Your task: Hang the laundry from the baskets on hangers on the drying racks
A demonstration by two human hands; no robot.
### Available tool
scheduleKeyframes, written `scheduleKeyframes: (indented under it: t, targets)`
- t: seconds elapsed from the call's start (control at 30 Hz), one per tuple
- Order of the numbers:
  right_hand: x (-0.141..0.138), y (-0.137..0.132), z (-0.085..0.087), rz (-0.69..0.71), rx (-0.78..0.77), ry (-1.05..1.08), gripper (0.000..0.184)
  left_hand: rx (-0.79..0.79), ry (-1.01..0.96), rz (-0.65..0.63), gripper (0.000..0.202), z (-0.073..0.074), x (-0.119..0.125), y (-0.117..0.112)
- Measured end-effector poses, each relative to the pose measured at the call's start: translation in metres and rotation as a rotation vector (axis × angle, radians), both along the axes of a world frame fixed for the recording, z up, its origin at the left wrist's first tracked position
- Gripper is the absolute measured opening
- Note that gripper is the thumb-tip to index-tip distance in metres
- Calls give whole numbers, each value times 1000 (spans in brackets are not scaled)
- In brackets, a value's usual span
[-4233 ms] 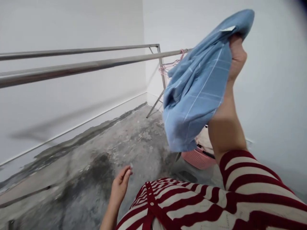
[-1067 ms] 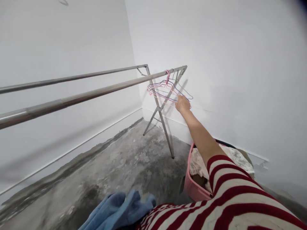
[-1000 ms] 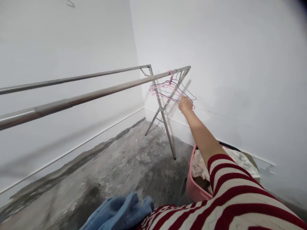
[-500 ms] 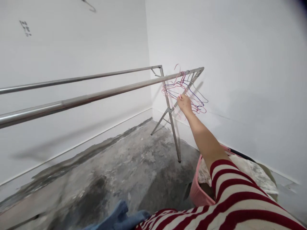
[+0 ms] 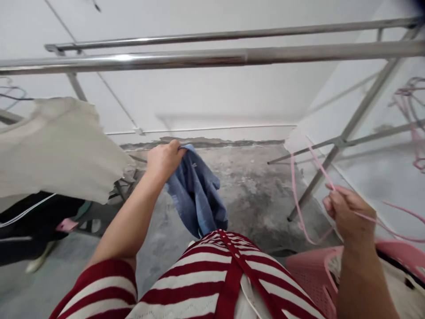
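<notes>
My left hand [image 5: 162, 161] grips the top of a crumpled blue cloth garment [image 5: 195, 195], which hangs down in front of my striped red-and-white top. My right hand [image 5: 347, 212] is closed around a thin pink wire hanger [image 5: 294, 186], whose wire curves away on both sides of the fingers. Several more wire hangers [image 5: 408, 106] hang at the far right, apart from that hand. A pale cream cloth [image 5: 56, 146] hangs at the left, out of reach of my left hand.
Two steel rails of a drying rack [image 5: 199, 57] cross the top of the view, its legs standing on the bare concrete floor [image 5: 252, 190]. A pink mesh laundry basket [image 5: 307, 270] with pale cloth sits low right, beneath my right forearm. Dark fabric [image 5: 33, 217] lies low left.
My view has swung round and down. My right hand now holds a pink hanger away from the rail, and my left hand has raised the blue cloth from low in view.
</notes>
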State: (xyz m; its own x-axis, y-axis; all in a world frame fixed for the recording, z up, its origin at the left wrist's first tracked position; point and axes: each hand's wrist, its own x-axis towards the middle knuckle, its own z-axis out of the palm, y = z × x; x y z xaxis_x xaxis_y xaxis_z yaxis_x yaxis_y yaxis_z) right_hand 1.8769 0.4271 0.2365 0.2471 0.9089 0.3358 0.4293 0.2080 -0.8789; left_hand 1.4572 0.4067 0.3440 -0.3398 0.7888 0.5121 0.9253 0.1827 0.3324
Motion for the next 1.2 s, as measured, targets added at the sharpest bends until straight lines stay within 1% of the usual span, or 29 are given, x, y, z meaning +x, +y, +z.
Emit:
scheduleKeyframes:
  t: [0.07, 0.13, 0.17, 0.23, 0.3, 0.37, 0.43, 0.5, 0.6, 0.67, 0.7, 0.77, 0.87, 0.9, 0.93, 0.97, 1.03, 1.1, 1.13, 1.2]
  targets:
    - [-32, -19, 0, 192, -65, 135, 20, -59, 35, 14, 32, -1, -12, 17]
    - [-71, -31, -5, 446, -170, 207, 22, -100, 69, 14, 32, -3, -19, 29]
    - [-92, -33, -8, 548, -227, 222, 25, -116, 92, 11, 32, -5, -20, 32]
    - [-133, -28, -15, 686, -324, 211, 31, -153, 167, -12, 32, -12, -19, 32]
    - [-172, -18, -22, 743, -331, 178, 36, -192, 266, -60, 31, -23, -14, 25]
    - [-206, -8, -29, 724, -261, 144, 36, -211, 346, -116, 29, -36, -9, 15]
    - [-231, 0, -36, 682, -187, 112, 33, -175, 377, -151, 28, -51, -4, 2]
    - [-246, 5, -44, 665, -151, 116, 32, -90, 376, -218, 28, -65, 0, -11]
    - [-248, 7, -49, 689, -118, 209, 32, 60, 318, -424, 23, -83, 3, -29]
    - [-239, 8, -47, 701, -80, 283, 31, 116, 286, -514, 24, -87, -2, -39]
    - [-232, 9, -43, 704, -59, 313, 30, 128, 278, -523, 24, -86, -7, -42]
    - [-216, 12, -35, 721, -28, 352, 28, 205, 280, -510, 24, -74, -24, -48]
    - [-196, 14, -20, 784, -8, 344, 29, 419, 346, -513, 20, -42, -50, -50]
    - [-193, 13, -15, 803, -8, 329, 29, 436, 399, -544, 19, -31, -54, -48]
    - [-191, 11, -10, 820, -17, 302, 29, 409, 472, -604, 19, -21, -54, -45]
    - [-191, 8, -6, 832, -31, 268, 29, 339, 544, -668, 20, -14, -52, -41]
    - [-192, 3, 0, 849, -69, 203, 30, 152, 663, -794, 21, -7, -41, -29]
    - [-189, 4, 3, 894, -120, 170, 32, -26, 700, -875, 26, -8, -31, -15]
    - [-183, 8, 3, 924, -148, 166, 34, -83, 690, -898, 29, -10, -29, -8]
    - [-159, 23, -5, 936, -173, 193, 42, -130, 634, -911, 33, -14, -30, 5]
